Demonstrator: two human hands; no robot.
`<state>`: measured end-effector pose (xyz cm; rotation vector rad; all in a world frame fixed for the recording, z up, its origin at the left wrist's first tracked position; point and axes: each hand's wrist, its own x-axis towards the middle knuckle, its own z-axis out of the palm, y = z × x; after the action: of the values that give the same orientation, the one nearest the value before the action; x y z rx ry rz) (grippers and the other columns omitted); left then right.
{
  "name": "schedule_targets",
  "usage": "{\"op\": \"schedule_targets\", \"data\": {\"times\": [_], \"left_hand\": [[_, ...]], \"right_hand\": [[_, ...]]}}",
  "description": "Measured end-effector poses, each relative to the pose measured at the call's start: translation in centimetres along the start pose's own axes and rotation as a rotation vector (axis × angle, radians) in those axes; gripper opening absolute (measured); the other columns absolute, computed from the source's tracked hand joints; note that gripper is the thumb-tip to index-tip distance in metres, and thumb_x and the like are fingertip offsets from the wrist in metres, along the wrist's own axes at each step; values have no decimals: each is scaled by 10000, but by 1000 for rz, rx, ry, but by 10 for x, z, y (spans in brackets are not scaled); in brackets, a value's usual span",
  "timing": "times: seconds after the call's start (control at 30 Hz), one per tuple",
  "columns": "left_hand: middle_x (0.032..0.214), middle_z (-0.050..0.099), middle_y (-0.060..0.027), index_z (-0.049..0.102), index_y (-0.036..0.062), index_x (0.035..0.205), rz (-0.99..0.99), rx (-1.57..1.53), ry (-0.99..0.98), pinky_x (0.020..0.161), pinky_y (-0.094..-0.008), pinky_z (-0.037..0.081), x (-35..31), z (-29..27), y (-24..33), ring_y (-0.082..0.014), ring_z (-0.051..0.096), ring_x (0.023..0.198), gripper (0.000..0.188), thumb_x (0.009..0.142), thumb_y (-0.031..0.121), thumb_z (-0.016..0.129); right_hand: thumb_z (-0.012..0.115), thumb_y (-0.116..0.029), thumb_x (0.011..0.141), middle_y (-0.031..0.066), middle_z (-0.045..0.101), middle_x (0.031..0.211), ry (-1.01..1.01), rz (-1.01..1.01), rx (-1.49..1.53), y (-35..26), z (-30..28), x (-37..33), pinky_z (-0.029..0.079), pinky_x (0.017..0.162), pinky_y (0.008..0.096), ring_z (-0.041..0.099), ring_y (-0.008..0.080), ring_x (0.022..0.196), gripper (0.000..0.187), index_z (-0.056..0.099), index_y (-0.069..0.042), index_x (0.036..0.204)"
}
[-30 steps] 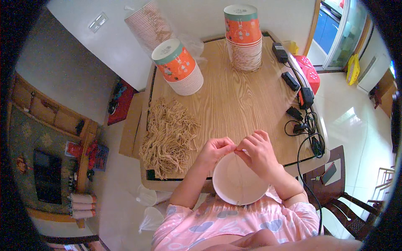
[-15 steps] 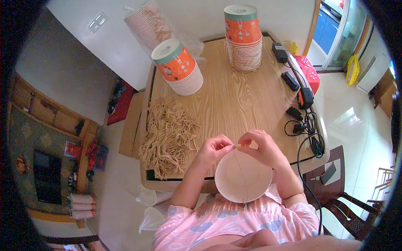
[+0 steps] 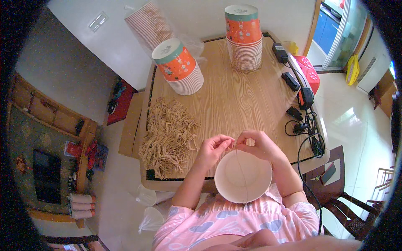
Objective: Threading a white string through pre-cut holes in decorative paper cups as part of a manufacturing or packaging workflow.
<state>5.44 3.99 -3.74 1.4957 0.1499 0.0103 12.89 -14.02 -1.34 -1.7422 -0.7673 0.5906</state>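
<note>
A white paper bucket sits against my lap at the table's near edge, its open mouth facing up. A thin string runs across the mouth from the near rim to the far rim. At the far rim my left hand pinches the string's end between thumb and forefinger. My right hand is closed on the same string just beside it, fingers bent over the rim. The exact knot or hole between the fingertips is too small to make out. Left of my hands lies a loose heap of tan strings.
Upside-down stacks of orange-and-green paper buckets stand at the table's back left and back right. Behind leans a bagged stack. Black adapters and coiled cable line the right edge. A dark chair stands right.
My fingertips have shifted slightly apart and up at the far rim, still around the string. The bucket and everything on the table stay where they were.
</note>
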Motion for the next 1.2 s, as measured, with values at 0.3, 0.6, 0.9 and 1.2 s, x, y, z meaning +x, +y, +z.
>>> {"op": "schedule_targets", "data": {"times": [0.3, 0.6, 0.9, 1.2], "left_hand": [[783, 643, -5, 660, 29, 892, 88, 255, -11, 640, -211, 443, -3, -2, 2, -57, 528, 673, 129, 768, 64, 665], [763, 639, 13, 664, 41, 857, 142, 351, 29, 617, -200, 420, -3, 1, 4, -42, 509, 664, 115, 753, 85, 686], [775, 607, -1, 590, 24, 862, 11, 57, -13, 655, -211, 472, 0, -1, 1, -57, 563, 693, 61, 802, 23, 597], [778, 614, -7, 594, 42, 837, 17, -50, -35, 683, -246, 486, 0, -4, -3, -88, 583, 713, 72, 771, 20, 613]], "right_hand": [[646, -81, 765, 34, 596, 740, 29, -82, -26, 3, 0, 2, 432, 599, 249, 559, 108, 724, 85, 607, -26, 816], [628, -112, 774, 42, 594, 728, 36, -91, -49, 6, 1, 5, 457, 598, 287, 562, 139, 699, 87, 603, -41, 818], [644, -124, 774, 42, 602, 737, 0, -94, -79, 11, 2, 4, 460, 620, 289, 566, 133, 696, 116, 590, -45, 840], [613, -90, 792, 10, 588, 731, -21, -59, 110, 20, 6, 7, 435, 602, 253, 538, 95, 683, 82, 583, -39, 850]]}}
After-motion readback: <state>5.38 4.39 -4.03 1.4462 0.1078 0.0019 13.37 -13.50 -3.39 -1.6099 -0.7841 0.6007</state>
